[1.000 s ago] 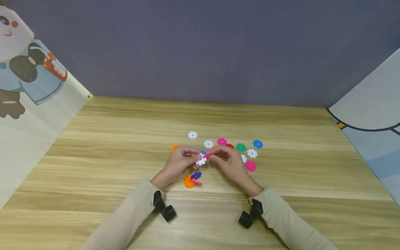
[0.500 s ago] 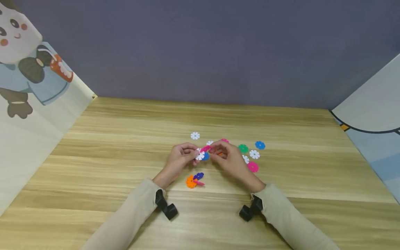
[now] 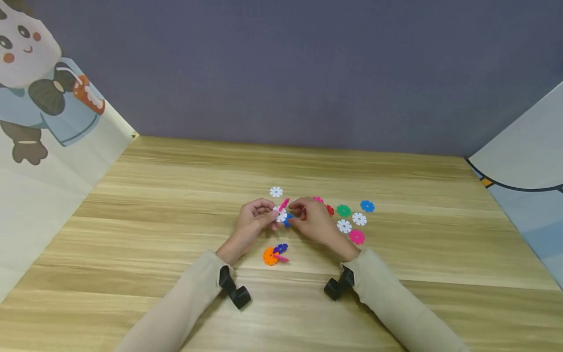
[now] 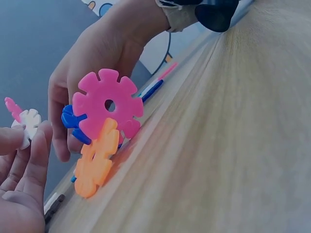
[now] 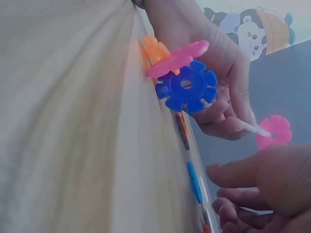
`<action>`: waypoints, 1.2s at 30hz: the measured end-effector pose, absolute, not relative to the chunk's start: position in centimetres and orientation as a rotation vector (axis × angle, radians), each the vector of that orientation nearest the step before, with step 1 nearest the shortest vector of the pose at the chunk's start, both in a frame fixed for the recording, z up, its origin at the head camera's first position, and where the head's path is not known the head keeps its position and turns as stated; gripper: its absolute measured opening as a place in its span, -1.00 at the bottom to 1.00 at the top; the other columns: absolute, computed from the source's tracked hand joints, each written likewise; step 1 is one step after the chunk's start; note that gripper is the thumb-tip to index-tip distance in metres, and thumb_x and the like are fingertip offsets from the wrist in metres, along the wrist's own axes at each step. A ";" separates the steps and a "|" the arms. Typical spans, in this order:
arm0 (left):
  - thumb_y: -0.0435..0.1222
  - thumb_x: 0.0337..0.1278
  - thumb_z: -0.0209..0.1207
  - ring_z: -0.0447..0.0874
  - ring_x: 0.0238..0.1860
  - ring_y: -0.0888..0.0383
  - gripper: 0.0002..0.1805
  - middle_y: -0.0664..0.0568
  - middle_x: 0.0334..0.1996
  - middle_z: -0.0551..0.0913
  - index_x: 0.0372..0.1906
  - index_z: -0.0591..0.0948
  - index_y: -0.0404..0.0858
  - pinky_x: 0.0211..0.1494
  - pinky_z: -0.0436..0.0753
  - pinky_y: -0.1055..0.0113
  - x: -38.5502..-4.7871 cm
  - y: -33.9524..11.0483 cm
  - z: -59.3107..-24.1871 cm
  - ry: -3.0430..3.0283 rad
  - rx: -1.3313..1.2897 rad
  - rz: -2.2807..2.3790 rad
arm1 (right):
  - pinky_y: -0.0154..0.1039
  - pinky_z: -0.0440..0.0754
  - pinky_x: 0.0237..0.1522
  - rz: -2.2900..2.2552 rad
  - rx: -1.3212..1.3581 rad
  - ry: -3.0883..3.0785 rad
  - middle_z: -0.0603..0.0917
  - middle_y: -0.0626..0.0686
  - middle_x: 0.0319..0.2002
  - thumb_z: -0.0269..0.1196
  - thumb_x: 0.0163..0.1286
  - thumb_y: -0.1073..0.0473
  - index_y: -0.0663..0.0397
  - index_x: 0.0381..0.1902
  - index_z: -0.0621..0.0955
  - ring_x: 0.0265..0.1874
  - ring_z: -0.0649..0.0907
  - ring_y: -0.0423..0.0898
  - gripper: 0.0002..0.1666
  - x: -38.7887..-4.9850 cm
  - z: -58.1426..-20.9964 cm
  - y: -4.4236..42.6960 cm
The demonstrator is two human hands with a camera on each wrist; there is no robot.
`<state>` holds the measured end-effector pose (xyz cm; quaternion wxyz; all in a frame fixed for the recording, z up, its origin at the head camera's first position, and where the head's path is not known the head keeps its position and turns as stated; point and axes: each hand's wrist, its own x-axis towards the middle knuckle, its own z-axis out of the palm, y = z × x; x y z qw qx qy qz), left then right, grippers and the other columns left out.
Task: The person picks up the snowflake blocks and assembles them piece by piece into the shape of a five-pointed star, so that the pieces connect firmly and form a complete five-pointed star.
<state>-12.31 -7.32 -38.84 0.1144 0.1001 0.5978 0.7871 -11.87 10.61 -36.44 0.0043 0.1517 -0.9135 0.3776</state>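
My left hand pinches a white notched disc between thumb and fingers. A pink notched disc stands slotted into the white one's edge; the right wrist view shows this pink disc apart from my right hand. In the head view, my right hand is beside a blue disc on the table, thumb and fingers apart. Nothing shows between its thumb and fingertips. Nearer the person rests a joined piece made of an orange disc, a dark blue disc and a pink disc.
Loose discs lie right of the hands on the wooden table: green, blue, pink, red and white. Another white disc lies farther back. A grey panel rises behind the table.
My right hand has let go of the pink disc, which stays fixed on the white one, and has moved down beside the blue disc. My left hand keeps its pinch.
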 end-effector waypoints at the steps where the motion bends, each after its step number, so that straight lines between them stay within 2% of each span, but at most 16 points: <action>1: -0.60 0.12 0.08 0.62 -0.55 0.24 -0.88 0.11 -0.48 0.59 -0.21 0.47 -0.49 -0.43 0.63 0.48 -12.3 -7.3 -38.8 1.747 0.292 2.310 | -0.35 0.50 -0.36 1.174 0.471 -2.874 0.64 0.15 -0.30 0.38 0.10 0.28 0.31 -0.11 0.62 -0.44 0.50 -0.13 -0.62 -12.0 -36.5 10.5; 6: -0.62 0.10 0.08 0.66 -0.53 0.23 -0.88 0.09 -0.49 0.58 -0.26 0.47 -0.44 -0.43 0.65 0.46 -12.3 -7.3 -38.8 1.727 0.291 2.325 | -0.24 0.59 -0.20 1.096 0.471 -2.959 0.62 0.14 -0.26 0.42 0.08 0.21 0.29 -0.10 0.64 -0.31 0.55 -0.07 -0.58 -12.3 -36.6 10.3; 12: -0.61 0.10 0.09 0.68 -0.50 0.23 -0.88 0.10 -0.50 0.62 -0.27 0.46 -0.43 -0.40 0.66 0.45 -12.4 -7.3 -38.8 1.726 0.296 2.315 | -0.17 0.59 -0.12 1.037 0.448 -3.020 0.61 0.10 -0.26 0.46 0.05 0.16 0.21 -0.19 0.64 -0.28 0.55 -0.06 -0.62 -12.3 -36.4 10.0; 15: -0.61 0.10 0.09 0.70 -0.49 0.23 -0.89 0.10 -0.50 0.64 -0.26 0.46 -0.45 -0.40 0.67 0.44 -12.3 -7.2 -38.8 1.722 0.294 2.309 | -0.22 0.59 -0.19 1.080 0.443 -3.022 0.61 0.08 -0.31 0.46 0.02 0.23 0.18 -0.24 0.59 -0.33 0.55 -0.08 -0.65 -12.3 -36.3 10.1; 19: -0.61 0.10 0.09 0.70 -0.51 0.23 -0.88 0.10 -0.52 0.63 -0.28 0.47 -0.39 -0.41 0.66 0.45 -12.3 -7.2 -38.8 1.714 0.286 2.309 | -0.31 0.55 -0.32 1.159 0.464 -3.006 0.62 0.07 -0.39 0.43 0.02 0.33 0.19 -0.24 0.57 -0.42 0.54 -0.12 -0.67 -12.1 -36.3 10.4; 21: -0.61 0.10 0.09 0.70 -0.51 0.24 -0.86 0.11 -0.52 0.62 -0.29 0.47 -0.36 -0.42 0.65 0.46 -12.3 -7.2 -38.8 1.712 0.283 2.311 | -0.32 0.54 -0.33 1.176 0.465 -2.995 0.63 0.07 -0.39 0.41 0.03 0.35 0.20 -0.23 0.59 -0.42 0.54 -0.12 -0.68 -12.0 -36.4 10.5; 26: -0.59 0.12 0.10 0.70 -0.51 0.23 -0.89 0.11 -0.52 0.65 -0.24 0.46 -0.47 -0.42 0.65 0.45 -12.3 -7.2 -38.9 1.729 0.295 2.297 | -0.32 0.54 -0.32 1.238 0.456 -2.958 0.63 0.07 -0.39 0.36 0.08 0.35 0.20 -0.24 0.61 -0.42 0.54 -0.13 -0.76 -11.4 -36.4 11.3; 31: -0.58 0.10 0.11 0.70 -0.51 0.21 -0.87 0.11 -0.52 0.66 -0.25 0.48 -0.39 -0.42 0.65 0.44 -12.3 -7.2 -38.9 1.760 0.294 2.278 | -0.33 0.57 -0.34 1.387 0.455 -2.894 0.65 0.07 -0.39 0.31 0.15 0.33 0.20 -0.27 0.62 -0.44 0.56 -0.16 -0.84 -10.9 -36.6 12.1; 36: -0.57 0.10 0.12 0.70 -0.50 0.22 -0.86 0.12 -0.51 0.67 -0.21 0.49 -0.43 -0.41 0.66 0.44 -12.4 -7.1 -39.0 1.779 0.289 2.267 | -0.41 0.54 -0.42 1.543 0.429 -2.823 0.67 0.11 -0.39 0.29 0.20 0.32 0.27 -0.25 0.64 -0.49 0.55 -0.19 -0.84 -10.8 -36.7 12.6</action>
